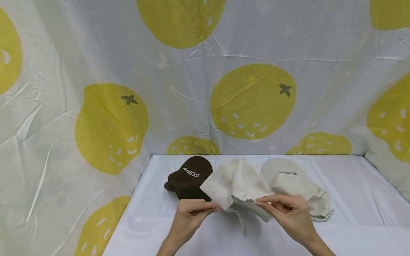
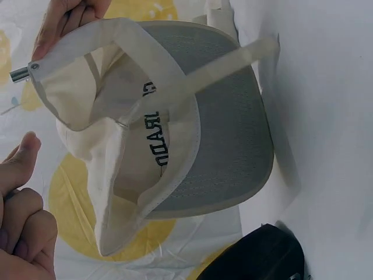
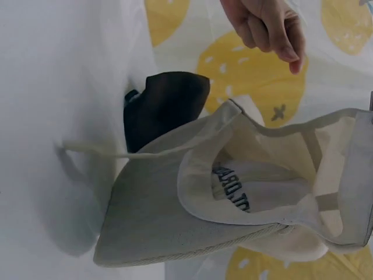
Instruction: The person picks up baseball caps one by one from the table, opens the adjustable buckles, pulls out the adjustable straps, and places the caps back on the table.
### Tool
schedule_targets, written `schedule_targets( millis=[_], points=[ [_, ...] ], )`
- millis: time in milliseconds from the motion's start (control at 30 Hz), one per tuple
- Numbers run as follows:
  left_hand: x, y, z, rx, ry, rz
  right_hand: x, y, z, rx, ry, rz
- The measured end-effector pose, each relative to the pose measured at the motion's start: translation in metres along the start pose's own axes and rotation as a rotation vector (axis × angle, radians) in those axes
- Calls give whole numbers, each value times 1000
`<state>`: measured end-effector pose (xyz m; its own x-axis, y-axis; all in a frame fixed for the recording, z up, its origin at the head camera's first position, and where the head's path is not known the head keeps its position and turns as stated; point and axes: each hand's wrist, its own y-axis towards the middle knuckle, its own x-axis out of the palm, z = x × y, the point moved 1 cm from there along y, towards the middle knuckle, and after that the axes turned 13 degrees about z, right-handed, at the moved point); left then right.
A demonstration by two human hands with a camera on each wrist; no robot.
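A cream baseball cap (image 1: pixel 238 181) with a grey under-brim (image 2: pixel 233 128) hangs tilted above the table, its inside and reversed dark lettering turned toward the wrist cameras. My right hand (image 1: pixel 286 211) pinches its back strap by the small metal buckle (image 2: pixel 20 74). The loose strap end (image 2: pixel 239 64) dangles down toward the table. My left hand (image 1: pixel 193 218) is beside the cap's left edge, thumb and index tips together, other fingers curled; in the right wrist view, the left hand (image 3: pixel 271 29) stands apart from the cap with nothing visible between its fingertips.
A dark brown cap (image 1: pixel 192 177) with white lettering lies at the left on the white-covered table (image 1: pixel 339 234). Behind the right hand is another cream cap (image 1: pixel 296 188). Lemon-patterned fabric (image 1: pixel 179 106) hangs around the back and sides.
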<state>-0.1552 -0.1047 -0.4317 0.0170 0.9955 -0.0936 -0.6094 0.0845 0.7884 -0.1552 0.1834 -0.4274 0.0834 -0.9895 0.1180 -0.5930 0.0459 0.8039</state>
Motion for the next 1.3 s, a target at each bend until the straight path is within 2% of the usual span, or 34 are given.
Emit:
schedule_targets(
  millis=[333,700,833,1067,1300],
  points=[
    [13,25,3,-50,72,125,1,-6,-2,10,19,-18],
    [28,48,-3,-86,185,230,0,-12,-6,19,27,-85],
    [31,52,-6,-106,183,240,0,-15,-6,8,26,-95],
    [36,56,-7,-178,195,236,3,-20,-5,68,126,-139],
    [41,61,-9,-241,191,195,4,-23,-5,64,100,-153]
  ],
)
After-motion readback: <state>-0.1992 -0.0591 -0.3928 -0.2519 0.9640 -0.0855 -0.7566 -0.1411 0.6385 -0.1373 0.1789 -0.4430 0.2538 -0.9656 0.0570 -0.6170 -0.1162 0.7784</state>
